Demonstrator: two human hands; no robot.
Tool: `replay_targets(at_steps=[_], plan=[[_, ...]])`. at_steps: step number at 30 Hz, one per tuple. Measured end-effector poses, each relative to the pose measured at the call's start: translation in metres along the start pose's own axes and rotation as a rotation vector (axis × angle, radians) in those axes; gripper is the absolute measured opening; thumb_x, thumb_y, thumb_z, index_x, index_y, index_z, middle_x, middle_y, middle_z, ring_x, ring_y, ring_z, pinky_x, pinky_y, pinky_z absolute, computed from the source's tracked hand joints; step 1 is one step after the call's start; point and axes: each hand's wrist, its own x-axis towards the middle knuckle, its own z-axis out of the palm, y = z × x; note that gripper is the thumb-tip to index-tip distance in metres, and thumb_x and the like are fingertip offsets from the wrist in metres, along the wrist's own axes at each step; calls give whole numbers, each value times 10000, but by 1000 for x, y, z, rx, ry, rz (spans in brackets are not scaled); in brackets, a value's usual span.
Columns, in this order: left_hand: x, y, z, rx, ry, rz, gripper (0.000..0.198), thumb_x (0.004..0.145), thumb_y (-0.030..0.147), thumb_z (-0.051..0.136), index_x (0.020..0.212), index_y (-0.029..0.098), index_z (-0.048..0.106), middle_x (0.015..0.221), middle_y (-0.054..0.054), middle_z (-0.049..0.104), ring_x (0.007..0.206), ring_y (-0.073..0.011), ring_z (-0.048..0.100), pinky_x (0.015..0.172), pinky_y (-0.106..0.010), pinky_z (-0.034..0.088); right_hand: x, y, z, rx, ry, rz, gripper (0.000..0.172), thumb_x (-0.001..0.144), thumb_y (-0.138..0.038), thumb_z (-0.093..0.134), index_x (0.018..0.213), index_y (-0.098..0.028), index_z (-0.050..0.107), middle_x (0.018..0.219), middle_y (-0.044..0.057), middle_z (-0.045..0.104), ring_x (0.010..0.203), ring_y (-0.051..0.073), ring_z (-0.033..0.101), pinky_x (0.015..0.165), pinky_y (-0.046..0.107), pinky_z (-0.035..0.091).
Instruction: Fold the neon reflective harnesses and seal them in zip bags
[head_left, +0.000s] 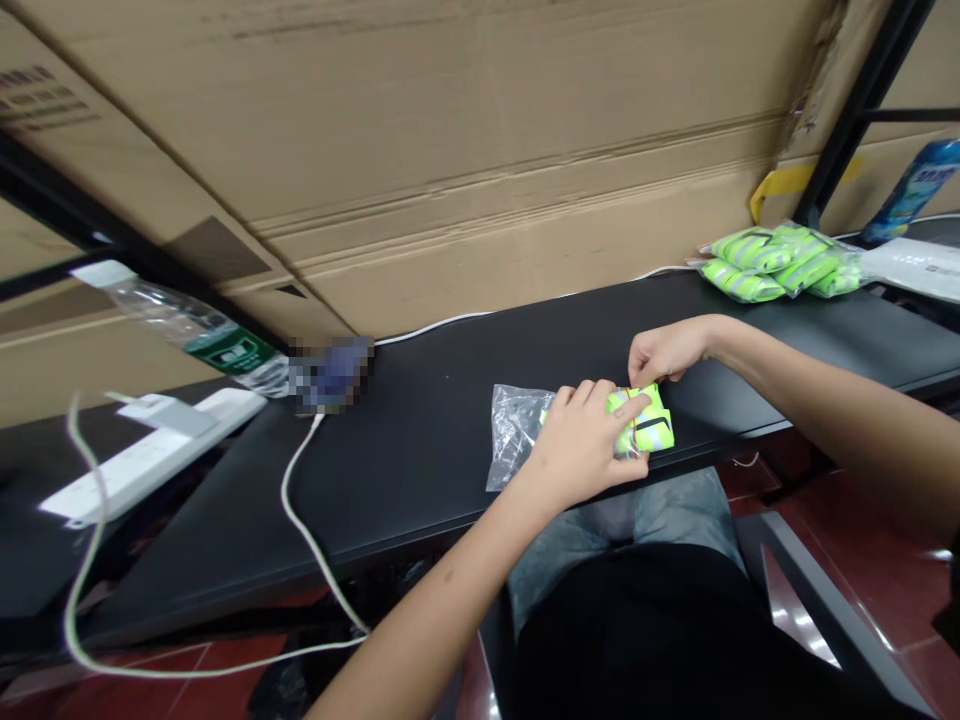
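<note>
A folded neon-yellow reflective vest (658, 432), with silver bands and a black strip, lies near the table's front edge. Its left part is inside a clear plastic bag (514, 432), whose loose end spreads out to the left. A red line at the bag's mouth crosses the vest. My left hand (585, 440) lies over the bagged part, fingers curled around it and holding it down. At the far edge of the bag's mouth, my right hand (664, 352) has its fingers pinched together on the bag's edge; the fingertips are partly hidden.
Several bagged neon vests (780, 262) are piled at the back right, near a blue bottle (911, 190) and a white packet (915, 265). On the left are a clear bottle (217, 340), a power strip (157, 455) and a white cable (300, 510). Cardboard (510, 150) stands behind the black table (420, 430).
</note>
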Motion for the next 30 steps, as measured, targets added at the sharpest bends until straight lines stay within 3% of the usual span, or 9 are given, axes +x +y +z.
replay_targets(at_steps=[3, 7, 12, 15, 17, 20, 25, 30], plan=[[1, -3, 1, -9, -2, -11, 633, 838, 568, 621, 1402, 298, 521, 1214, -96, 580, 1096, -302, 536, 911, -422, 392, 1, -1, 3, -68, 83, -46, 111, 721, -202, 640, 626, -154, 668, 558, -19, 547, 490, 86, 410, 472, 229, 310], [5, -7, 3, 8, 9, -62, 637, 842, 655, 595, 1362, 290, 550, 1203, -97, 585, 1086, -307, 542, 904, -434, 406, -11, -3, 20, -156, 350, -108, 121, 806, -187, 555, 725, -168, 644, 686, 16, 637, 620, 135, 536, 587, 256, 398], [8, -6, 2, 36, 9, -94, 523, 885, 616, 558, 1253, 247, 595, 1161, -93, 608, 1057, -301, 556, 862, -426, 422, -32, -3, 72, -193, 709, -236, 271, 976, -257, 401, 952, -182, 660, 917, 71, 715, 799, 192, 657, 740, 332, 514], [6, -2, 0, 30, 13, -94, 531, 891, 586, 558, 1287, 232, 560, 1150, -92, 622, 1043, -294, 564, 851, -417, 425, -40, 7, 109, -244, 890, -323, 351, 1019, -294, 371, 1265, -190, 600, 1241, 125, 676, 1132, 254, 648, 980, 453, 525], [5, -1, -1, 21, 6, -86, 557, 887, 553, 574, 1334, 226, 521, 1170, -93, 630, 1057, -297, 566, 858, -417, 424, -44, 16, 126, -285, 928, -358, 459, 1011, -347, 445, 1445, -198, 471, 1401, 142, 593, 1289, 284, 570, 1063, 513, 496], [4, -1, 0, -21, 5, -92, 616, 878, 544, 590, 1371, 195, 472, 1219, -101, 636, 1092, -303, 568, 887, -421, 421, -48, 25, 137, -349, 933, -409, 567, 1001, -364, 500, 1527, -190, 379, 1482, 155, 527, 1369, 296, 507, 1115, 537, 466], [4, -3, 2, -63, 44, -115, 742, 850, 631, 572, 1373, 120, 450, 1243, -144, 635, 1109, -323, 571, 928, -437, 410, -49, 23, 135, -424, 913, -439, 506, 1019, -318, 472, 1497, -158, 441, 1441, 163, 568, 1347, 288, 528, 1104, 520, 489], [8, 2, 3, 11, 14, -67, 854, 832, 580, 558, 1476, 55, 362, 1267, -193, 613, 1129, -348, 553, 958, -468, 393, -44, 11, 132, -419, 918, -466, 492, 1006, -281, 481, 1489, -187, 470, 1357, 142, 636, 1262, 314, 578, 1034, 555, 532]])
